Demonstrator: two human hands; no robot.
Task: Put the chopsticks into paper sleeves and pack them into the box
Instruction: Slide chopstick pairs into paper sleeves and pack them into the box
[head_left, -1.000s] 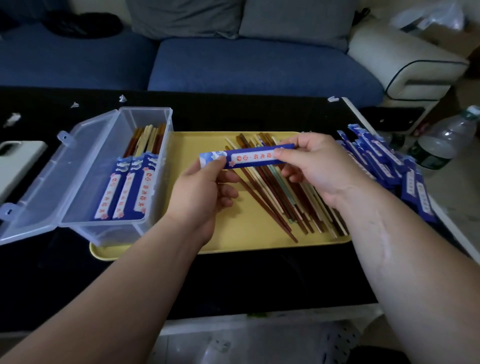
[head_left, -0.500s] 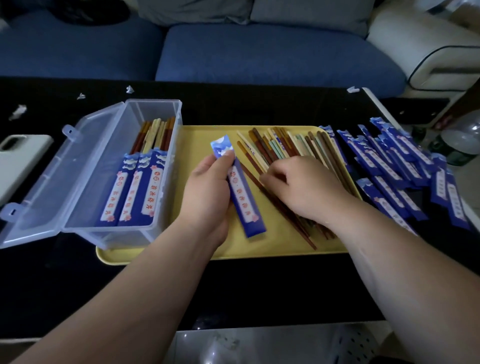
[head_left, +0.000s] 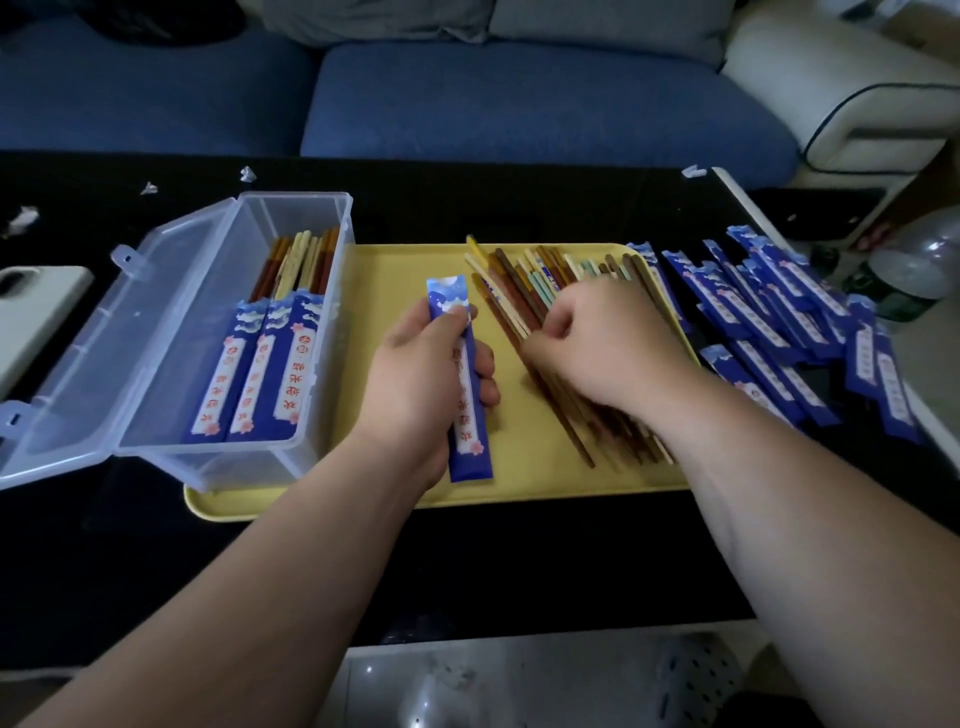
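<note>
Holding one blue paper sleeve (head_left: 470, 415) lengthwise over the middle of the yellow tray (head_left: 395, 270), the left hand (head_left: 415, 374) lays its thumb across the sleeve's printed face and curls its fingers round the sleeve's right edge. The sleeve's far end stands free beyond the thumb, and its near end points at the tray's near rim.

The right hand (head_left: 602, 348) is knuckles up, fingers curled down into the loose chopsticks (head_left: 519, 291) fanned over the tray's right half. The fingertips are hidden, so whether a stick is pinched cannot be told. The chopsticks' far ends reach the tray's far rim; their near ends stop short of the near rim.

A clear plastic box (head_left: 171, 364) stands on the tray's left end and overhangs its left edge, with its lid (head_left: 67, 332) swung open farther left. Inside, three sleeved chopsticks (head_left: 260, 369) lie side by side along the wall nearest the tray's middle.

A band of bare yellow shows between box and chopsticks, partly taken up by the left hand.

A pile of empty sleeves (head_left: 769, 322) lies along the tray's right edge on the black table (head_left: 467, 561). Farther right is a plastic bottle (head_left: 909, 275); left of the lid, a phone (head_left: 36, 306) in a pale case; beyond the far rim, a blue sofa (head_left: 519, 104).
</note>
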